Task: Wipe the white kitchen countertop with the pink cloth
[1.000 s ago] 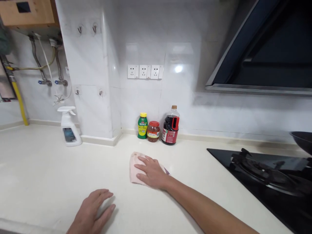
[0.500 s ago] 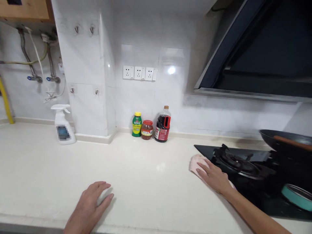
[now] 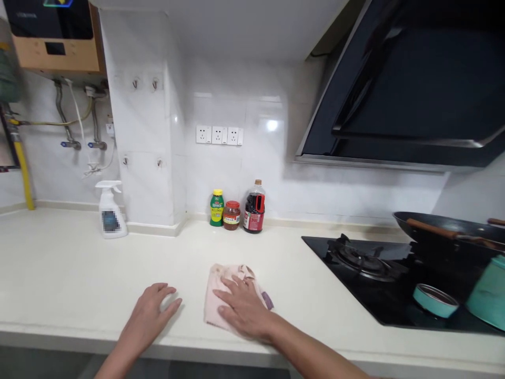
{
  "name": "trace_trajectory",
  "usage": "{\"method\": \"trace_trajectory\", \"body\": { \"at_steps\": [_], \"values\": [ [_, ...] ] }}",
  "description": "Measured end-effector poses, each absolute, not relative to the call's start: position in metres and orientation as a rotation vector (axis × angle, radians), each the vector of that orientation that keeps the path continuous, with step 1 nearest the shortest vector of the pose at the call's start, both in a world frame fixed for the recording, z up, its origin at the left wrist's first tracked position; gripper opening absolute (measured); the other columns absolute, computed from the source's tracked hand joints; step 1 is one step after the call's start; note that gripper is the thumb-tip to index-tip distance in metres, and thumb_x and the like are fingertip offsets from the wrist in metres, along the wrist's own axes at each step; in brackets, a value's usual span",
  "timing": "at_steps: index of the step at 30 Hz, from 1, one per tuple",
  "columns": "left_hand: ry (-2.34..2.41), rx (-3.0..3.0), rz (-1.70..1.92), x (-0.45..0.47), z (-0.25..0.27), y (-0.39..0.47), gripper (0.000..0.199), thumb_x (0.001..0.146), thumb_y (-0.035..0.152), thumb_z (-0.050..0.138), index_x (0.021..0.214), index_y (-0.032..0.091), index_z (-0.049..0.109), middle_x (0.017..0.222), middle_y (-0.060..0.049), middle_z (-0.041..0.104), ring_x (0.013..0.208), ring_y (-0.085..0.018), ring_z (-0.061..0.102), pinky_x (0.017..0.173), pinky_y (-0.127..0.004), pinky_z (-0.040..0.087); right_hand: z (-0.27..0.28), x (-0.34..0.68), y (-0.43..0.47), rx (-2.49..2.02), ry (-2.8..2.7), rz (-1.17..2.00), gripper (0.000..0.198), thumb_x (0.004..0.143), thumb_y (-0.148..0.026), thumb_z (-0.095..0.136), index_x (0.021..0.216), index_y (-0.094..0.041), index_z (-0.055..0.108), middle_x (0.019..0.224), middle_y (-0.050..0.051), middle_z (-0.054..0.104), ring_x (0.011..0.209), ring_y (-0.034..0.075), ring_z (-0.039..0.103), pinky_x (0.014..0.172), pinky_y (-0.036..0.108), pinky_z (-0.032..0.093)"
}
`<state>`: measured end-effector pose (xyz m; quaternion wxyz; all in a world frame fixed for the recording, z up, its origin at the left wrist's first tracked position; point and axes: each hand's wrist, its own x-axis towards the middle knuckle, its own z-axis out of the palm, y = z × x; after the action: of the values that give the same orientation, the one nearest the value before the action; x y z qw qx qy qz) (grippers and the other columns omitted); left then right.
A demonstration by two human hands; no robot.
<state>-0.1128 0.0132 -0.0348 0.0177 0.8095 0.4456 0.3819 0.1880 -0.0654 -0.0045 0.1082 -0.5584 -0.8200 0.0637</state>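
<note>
A pale pink cloth [image 3: 215, 300] lies spread on the white countertop [image 3: 165, 258], with a purple patch at its right edge. My right hand [image 3: 242, 305] rests flat on top of it, fingers spread and pressing it down. To the left, my left hand [image 3: 152, 310] hovers at or just above the counter near its front edge. Its fingers are curved, the thumb stands apart from them, and nothing is in it.
By the back wall stand a green bottle [image 3: 216, 209], a red-lidded jar [image 3: 231, 217] and a soy sauce bottle [image 3: 253, 213]. A white spray bottle [image 3: 112, 216] is at left. On the right are a gas stove [image 3: 355, 287], a wok [image 3: 426, 226] and a teal-sided round container [image 3: 434, 302].
My right hand has slid the cloth left from the stove's edge to the middle of the counter. The left hand keeps much the same pose. The camera view has shifted.
</note>
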Motion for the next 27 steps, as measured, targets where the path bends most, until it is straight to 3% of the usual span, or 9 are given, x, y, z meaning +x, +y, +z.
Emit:
{"method": "trace_trajectory", "body": {
  "at_steps": [5, 11, 16, 19, 22, 27],
  "values": [
    [1.392, 2.526, 1.103, -0.112, -0.029, 0.011, 0.045, 0.087, 0.061, 0.051, 0.098, 0.023, 0.074, 0.109, -0.010, 0.072, 0.109, -0.029, 0.064, 0.098, -0.044, 0.051, -0.003, 0.254, -0.063, -1.886, -2.258, 0.083, 0.052, 0.102, -0.065, 0.039, 0.149, -0.042, 0.042, 0.162, -0.005, 0.020, 0.147, 0.028, 0.014, 0.118, 0.052, 0.017],
    [1.413, 2.479, 1.081, -0.112, -0.031, 0.017, 0.047, 0.087, 0.061, 0.049, 0.095, 0.022, 0.074, 0.107, -0.010, 0.073, 0.109, -0.030, 0.064, 0.097, -0.045, 0.050, -0.006, 0.373, -0.077, -2.309, -1.804, -0.079, 0.054, 0.104, -0.055, 0.034, 0.149, -0.028, 0.045, 0.161, 0.005, 0.021, 0.145, 0.036, 0.019, 0.114, 0.062, 0.022],
    [1.381, 2.536, 1.097, -0.112, -0.033, 0.019, 0.047, 0.086, 0.061, 0.049, 0.094, 0.022, 0.074, 0.104, -0.010, 0.072, 0.107, -0.029, 0.064, 0.098, -0.044, 0.050, -0.029, 0.422, -0.150, -2.365, -1.709, -0.194, 0.051, 0.101, -0.048, 0.035, 0.143, -0.027, 0.053, 0.158, 0.002, 0.029, 0.143, 0.031, 0.025, 0.115, 0.052, 0.029],
    [1.390, 2.590, 1.075, -0.109, -0.033, 0.017, 0.047, 0.086, 0.060, 0.049, 0.096, 0.022, 0.074, 0.107, -0.011, 0.071, 0.109, -0.030, 0.063, 0.097, -0.044, 0.049, -0.052, 0.424, -0.192, -2.313, -1.736, -0.276, 0.053, 0.099, -0.056, 0.033, 0.142, -0.033, 0.054, 0.158, -0.001, 0.030, 0.143, 0.029, 0.026, 0.115, 0.049, 0.030],
    [1.439, 2.625, 1.015, -0.106, -0.032, 0.014, 0.046, 0.087, 0.059, 0.049, 0.098, 0.022, 0.074, 0.111, -0.013, 0.070, 0.112, -0.032, 0.061, 0.097, -0.046, 0.049, -0.062, 0.401, -0.208, -2.359, -1.649, -0.333, 0.053, 0.098, -0.063, 0.031, 0.141, -0.040, 0.054, 0.157, -0.003, 0.031, 0.143, 0.034, 0.025, 0.113, 0.058, 0.031],
    [1.446, 2.600, 1.029, -0.105, -0.032, 0.014, 0.049, 0.088, 0.060, 0.048, 0.101, 0.020, 0.074, 0.117, -0.014, 0.068, 0.117, -0.033, 0.059, 0.103, -0.048, 0.045, -0.034, 0.297, -0.171, -2.455, -1.646, -0.102, 0.052, 0.100, -0.059, 0.039, 0.147, -0.037, 0.048, 0.159, 0.002, 0.027, 0.144, 0.043, 0.015, 0.109, 0.073, 0.020]
  ]
}}
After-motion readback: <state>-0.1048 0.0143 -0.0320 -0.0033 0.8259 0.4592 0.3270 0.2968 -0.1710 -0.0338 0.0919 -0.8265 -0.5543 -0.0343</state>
